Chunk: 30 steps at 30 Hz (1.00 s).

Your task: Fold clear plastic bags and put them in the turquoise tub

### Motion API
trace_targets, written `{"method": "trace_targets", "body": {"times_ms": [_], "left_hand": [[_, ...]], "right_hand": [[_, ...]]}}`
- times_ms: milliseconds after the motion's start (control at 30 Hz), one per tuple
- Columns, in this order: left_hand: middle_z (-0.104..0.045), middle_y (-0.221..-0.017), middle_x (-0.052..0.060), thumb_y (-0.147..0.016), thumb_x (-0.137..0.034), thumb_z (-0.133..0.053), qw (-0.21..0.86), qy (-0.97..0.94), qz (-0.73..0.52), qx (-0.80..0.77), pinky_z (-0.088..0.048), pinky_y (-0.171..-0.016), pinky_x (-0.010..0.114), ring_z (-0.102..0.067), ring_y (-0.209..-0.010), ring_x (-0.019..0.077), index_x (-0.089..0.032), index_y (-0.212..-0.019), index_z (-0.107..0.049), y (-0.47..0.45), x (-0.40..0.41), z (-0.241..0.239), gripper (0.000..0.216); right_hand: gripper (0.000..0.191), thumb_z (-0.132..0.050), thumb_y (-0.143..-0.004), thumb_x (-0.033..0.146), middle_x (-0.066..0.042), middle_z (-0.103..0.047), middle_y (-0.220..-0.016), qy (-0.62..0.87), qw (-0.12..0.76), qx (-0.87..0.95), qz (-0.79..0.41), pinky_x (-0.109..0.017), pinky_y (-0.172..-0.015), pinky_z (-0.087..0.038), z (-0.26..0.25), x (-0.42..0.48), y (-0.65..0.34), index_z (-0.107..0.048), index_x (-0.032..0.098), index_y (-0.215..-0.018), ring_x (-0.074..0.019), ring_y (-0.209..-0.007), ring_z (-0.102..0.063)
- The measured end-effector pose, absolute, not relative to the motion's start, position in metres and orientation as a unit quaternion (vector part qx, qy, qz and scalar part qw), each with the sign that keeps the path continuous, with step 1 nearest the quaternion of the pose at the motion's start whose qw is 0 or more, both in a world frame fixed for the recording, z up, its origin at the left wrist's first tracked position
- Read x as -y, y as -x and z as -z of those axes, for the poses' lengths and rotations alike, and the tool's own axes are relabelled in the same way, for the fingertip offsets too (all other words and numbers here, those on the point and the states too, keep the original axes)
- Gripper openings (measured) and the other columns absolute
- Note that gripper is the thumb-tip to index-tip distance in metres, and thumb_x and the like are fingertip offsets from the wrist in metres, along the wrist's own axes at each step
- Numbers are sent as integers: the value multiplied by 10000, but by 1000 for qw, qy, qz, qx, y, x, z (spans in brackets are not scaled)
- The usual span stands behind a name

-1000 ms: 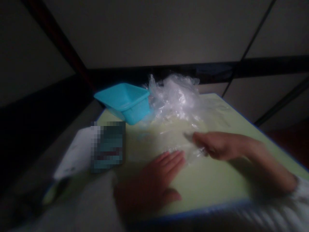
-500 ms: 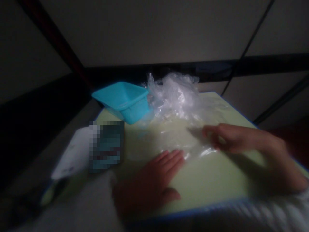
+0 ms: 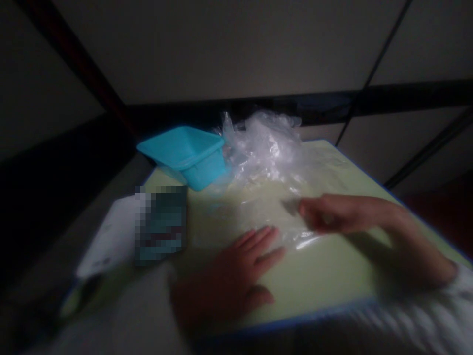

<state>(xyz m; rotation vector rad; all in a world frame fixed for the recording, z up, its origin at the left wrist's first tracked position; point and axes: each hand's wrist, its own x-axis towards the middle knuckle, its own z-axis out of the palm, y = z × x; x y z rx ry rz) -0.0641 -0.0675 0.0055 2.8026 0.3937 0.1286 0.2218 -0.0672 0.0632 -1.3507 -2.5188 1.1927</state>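
Note:
A flat, clear plastic bag (image 3: 258, 212) lies on the yellow-green tabletop. My left hand (image 3: 246, 266) rests palm down at its near edge, fingers stretched out and apart. At the bag's right end my right hand (image 3: 328, 214) is closed in a pinch, thumb and fingers curled together. The pinched edge is blurred, but the plastic runs up to the fingertips. Beyond both hands sits a crumpled heap of clear plastic bags (image 3: 271, 140).
A turquoise plastic basket (image 3: 207, 170) stands at the back left of the table (image 3: 332, 276), beside the heap. Left of my left hand are a pixelated dark object (image 3: 162, 227) and a white flat item (image 3: 111, 241). Pale cabinet panels (image 3: 240, 54) rise behind the table.
My right hand has shifted slightly left along the bag. My left hand stays in about the same place, its index finger now spread further from the others.

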Motion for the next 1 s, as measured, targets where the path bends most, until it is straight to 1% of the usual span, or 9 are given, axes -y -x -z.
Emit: {"method": "trace_targets", "body": {"times_ms": [233, 367, 433, 533, 600, 667, 733, 867, 1000], "left_hand": [[-191, -1525, 166, -879, -555, -465, 132, -981, -52, -134, -205, -1114, 529, -141, -1405, 358, -175, -1415, -334, 64, 68, -3, 670], [-211, -1518, 169, -880, -582, -435, 126, -981, -58, -136, -194, -1104, 550, -139, -1401, 374, -187, -1419, -327, 64, 68, -2, 677], [-221, -1512, 181, -870, -612, -421, 123, -981, -53, -141, -186, -1101, 559, -132, -1400, 382, -179, -1414, -336, 64, 69, -3, 700], [-241, -1504, 187, -858, -639, -413, 116, -980, -58, -154, -170, -1107, 560, -133, -1402, 372, -159, -1392, -368, 64, 70, -4, 719], [-267, -1496, 178, -877, -612, -405, 114, -978, -63, -163, -182, -1114, 540, -155, -1404, 343, -149, -1369, -393, 64, 70, -5, 677], [-294, -1486, 164, -900, -570, -396, 117, -976, -71, -169, -211, -1115, 517, -175, -1403, 317, -147, -1348, -415, 64, 69, -4, 616], [-315, -1474, 158, -905, -542, -409, 117, -976, -80, -167, -242, -1109, 501, -180, -1402, 311, -150, -1341, -422, 64, 69, -4, 586], [-366, -1434, 175, -880, -553, -454, 118, -978, -82, -151, -282, -1088, 501, -220, -1383, 342, -154, -1366, -398, 63, 67, -4, 632], [-355, -1439, 177, -865, -560, -481, 116, -979, -70, -152, -289, -1075, 518, -250, -1370, 354, -186, -1410, -337, 63, 67, -2, 677]], "right_hand": [[174, -516, -696, 70, 13, -559, -673, 502, -10, 801, -326, -241, -487, -358, -57, 65, -226, -472, 195, -809, -136, -574, -505], [218, -536, -642, 43, 16, -574, -675, 520, -27, 797, -306, -235, -480, -354, -54, 66, -232, -495, 193, -794, -141, -582, -519], [209, -550, -661, 54, 2, -591, -728, 508, -7, 806, -305, -248, -523, -387, -56, 66, -233, -513, 187, -817, -153, -638, -543], [108, -529, -777, 106, -23, -601, -818, 442, 86, 838, -310, -275, -641, -434, -63, 67, -225, -534, 172, -861, -156, -738, -560], [62, -487, -857, 151, -30, -605, -823, 398, 150, 843, -329, -274, -676, -443, -64, 66, -214, -548, 160, -860, -143, -755, -562], [112, -472, -893, 186, -32, -608, -795, 360, 178, 835, -377, -265, -666, -450, -61, 64, -202, -566, 149, -845, -133, -742, -567], [110, -484, -888, 177, -35, -610, -783, 327, 177, 818, -440, -258, -651, -459, -53, 61, -193, -577, 139, -842, -125, -726, -572], [86, -501, -836, 93, -22, -593, -749, 288, 155, 763, -557, -242, -622, -470, -35, 57, -184, -577, 130, -847, -103, -675, -566], [83, -520, -815, 77, -13, -583, -724, 286, 133, 730, -606, -236, -605, -468, -27, 54, -184, -578, 131, -842, -100, -662, -567]]}}
